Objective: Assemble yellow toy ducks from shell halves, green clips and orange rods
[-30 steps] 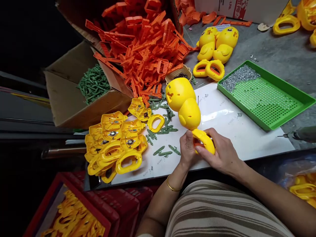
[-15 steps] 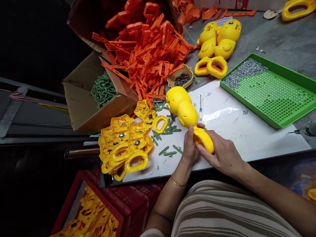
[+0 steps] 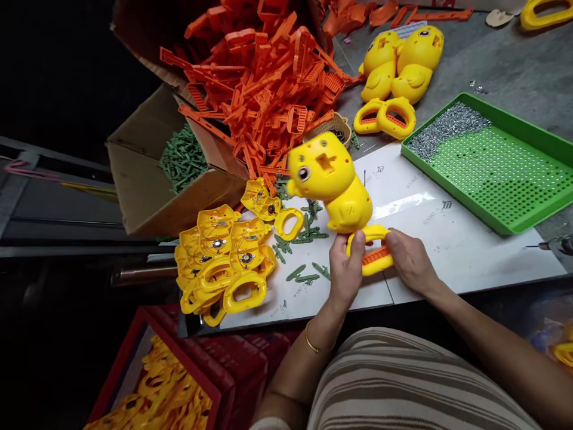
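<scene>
A yellow plastic toy duck (image 3: 349, 206) with a looped handle is held between my two hands above the white work sheet. Its face side shows an eye and a beak-shaped opening, and an orange strip sits inside the handle loop. My left hand (image 3: 347, 269) is closed around the handle's left end, thumb on top. At the right end, my right hand (image 3: 412, 263) grips the same handle. Just behind the toy, only the thin tip of a screwdriver (image 3: 364, 176) shows. Loose green plastic pieces (image 3: 307, 230) lie to the left of it.
Open yellow half-shells (image 3: 230, 245) with wiring are stacked at left. Orange parts (image 3: 264, 89) spill from a carton, beside a box (image 3: 147, 161) of green pieces. A green tray (image 3: 505, 173) of screws stands right; two yellow ducks (image 3: 403, 65) lie behind. A power driver (image 3: 561, 245) is at far right.
The toy duck has been turned from its plain side to its face side, and its handle loop now faces me. My right hand has shifted to the handle's right end.
</scene>
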`<control>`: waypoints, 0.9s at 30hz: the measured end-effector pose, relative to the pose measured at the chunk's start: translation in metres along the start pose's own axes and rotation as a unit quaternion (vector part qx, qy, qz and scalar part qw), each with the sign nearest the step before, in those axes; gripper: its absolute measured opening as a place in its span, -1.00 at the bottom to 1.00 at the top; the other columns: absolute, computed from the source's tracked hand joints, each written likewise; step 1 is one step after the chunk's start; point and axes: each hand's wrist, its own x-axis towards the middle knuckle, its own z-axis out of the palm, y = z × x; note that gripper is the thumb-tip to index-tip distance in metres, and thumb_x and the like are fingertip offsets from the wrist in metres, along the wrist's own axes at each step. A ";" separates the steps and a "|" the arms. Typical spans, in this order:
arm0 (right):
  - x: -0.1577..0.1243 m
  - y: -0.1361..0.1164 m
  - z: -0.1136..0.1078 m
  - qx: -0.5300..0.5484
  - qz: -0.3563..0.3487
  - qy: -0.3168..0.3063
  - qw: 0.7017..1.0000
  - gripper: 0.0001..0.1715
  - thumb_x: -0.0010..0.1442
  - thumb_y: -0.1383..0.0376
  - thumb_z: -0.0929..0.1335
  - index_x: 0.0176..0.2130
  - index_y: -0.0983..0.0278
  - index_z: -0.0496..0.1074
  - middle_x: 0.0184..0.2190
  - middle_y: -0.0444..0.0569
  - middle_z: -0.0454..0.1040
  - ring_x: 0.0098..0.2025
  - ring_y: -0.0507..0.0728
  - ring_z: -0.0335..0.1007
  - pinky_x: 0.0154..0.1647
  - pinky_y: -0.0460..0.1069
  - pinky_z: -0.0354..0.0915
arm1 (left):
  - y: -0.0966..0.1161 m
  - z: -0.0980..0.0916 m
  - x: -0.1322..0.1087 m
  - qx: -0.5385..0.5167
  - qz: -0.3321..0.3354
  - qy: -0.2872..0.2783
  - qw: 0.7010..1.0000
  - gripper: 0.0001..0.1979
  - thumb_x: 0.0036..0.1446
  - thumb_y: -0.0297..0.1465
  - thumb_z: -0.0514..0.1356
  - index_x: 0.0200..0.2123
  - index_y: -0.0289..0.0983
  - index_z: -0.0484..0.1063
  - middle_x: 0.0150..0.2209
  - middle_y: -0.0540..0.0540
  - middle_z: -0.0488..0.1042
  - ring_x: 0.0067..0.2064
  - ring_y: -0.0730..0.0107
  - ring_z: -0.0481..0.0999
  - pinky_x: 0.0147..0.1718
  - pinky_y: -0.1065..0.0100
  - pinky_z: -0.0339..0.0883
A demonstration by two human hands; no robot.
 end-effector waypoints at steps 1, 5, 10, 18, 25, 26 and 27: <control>0.000 0.000 -0.001 0.007 0.015 -0.008 1.000 -0.38 0.34 -0.16 0.10 -0.47 0.22 0.21 -0.61 -0.17 0.23 -0.57 0.01 0.16 -0.54 -0.07 0.10 | -0.001 0.001 0.002 -0.028 -0.029 -0.009 0.999 -0.60 0.14 -0.03 0.24 -0.25 -0.29 0.49 -0.37 -0.08 0.56 -0.36 0.38 0.54 -0.35 0.40 0.37; 0.001 -0.001 -0.004 0.048 0.051 -0.043 0.997 -0.37 0.30 -0.20 0.15 -0.47 0.24 0.23 -0.58 -0.16 0.25 -0.54 0.00 0.14 -0.53 -0.07 0.11 | 0.000 0.005 0.004 -0.175 -0.098 -0.075 0.977 -0.56 0.15 -0.06 0.24 -0.12 -0.32 0.53 -0.18 -0.16 0.61 -0.11 0.20 0.59 -0.12 0.31 0.42; 0.003 -0.004 0.004 0.222 0.218 -0.081 0.947 -0.27 0.23 -0.31 0.12 -0.51 0.23 0.23 -0.73 -0.22 0.14 -0.72 -0.06 -0.03 -0.74 -0.11 -0.12 | 0.010 0.004 0.000 -0.313 -0.173 -0.132 0.924 -0.50 0.16 -0.07 0.21 -0.01 -0.33 0.54 0.05 -0.20 0.55 0.20 0.04 0.41 0.19 0.17 0.25; 0.000 0.006 0.016 0.366 0.318 -0.098 0.869 -0.23 0.03 -0.40 0.24 -0.44 0.25 0.30 -0.84 -0.30 0.10 -0.83 -0.14 -0.24 -0.84 -0.19 -0.30 | 0.007 -0.010 0.000 -0.221 -0.107 -0.228 0.942 -0.41 0.09 -0.12 0.32 0.15 -0.23 0.41 0.19 -0.16 0.43 0.27 0.04 0.32 0.20 0.24 0.23; 0.001 0.005 0.022 0.423 0.312 -0.084 0.847 -0.37 0.04 -0.26 0.38 -0.35 0.25 0.40 -0.64 -0.23 0.31 -0.68 -0.06 0.14 -0.73 -0.15 0.08 | 0.020 -0.011 -0.007 -0.110 -0.061 -0.226 0.966 -0.39 0.05 -0.25 0.38 0.15 -0.26 0.36 0.15 -0.18 0.43 0.21 0.05 0.38 0.19 0.21 0.24; 0.001 0.004 0.024 0.439 0.314 -0.066 0.839 -0.39 0.03 -0.25 0.40 -0.36 0.24 0.40 -0.62 -0.24 0.32 -0.65 -0.06 0.16 -0.69 -0.15 0.12 | 0.021 -0.011 -0.008 -0.095 -0.050 -0.230 0.967 -0.38 0.04 -0.25 0.39 0.16 -0.26 0.36 0.14 -0.18 0.44 0.20 0.05 0.38 0.19 0.20 0.23; 0.001 0.003 0.026 0.446 0.311 -0.042 0.838 -0.40 0.01 -0.23 0.41 -0.37 0.23 0.40 -0.61 -0.24 0.33 -0.63 -0.05 0.18 -0.65 -0.15 0.16 | 0.021 -0.011 -0.009 -0.084 -0.041 -0.233 0.968 -0.37 0.04 -0.25 0.39 0.17 -0.26 0.35 0.14 -0.18 0.44 0.20 0.05 0.38 0.20 0.20 0.23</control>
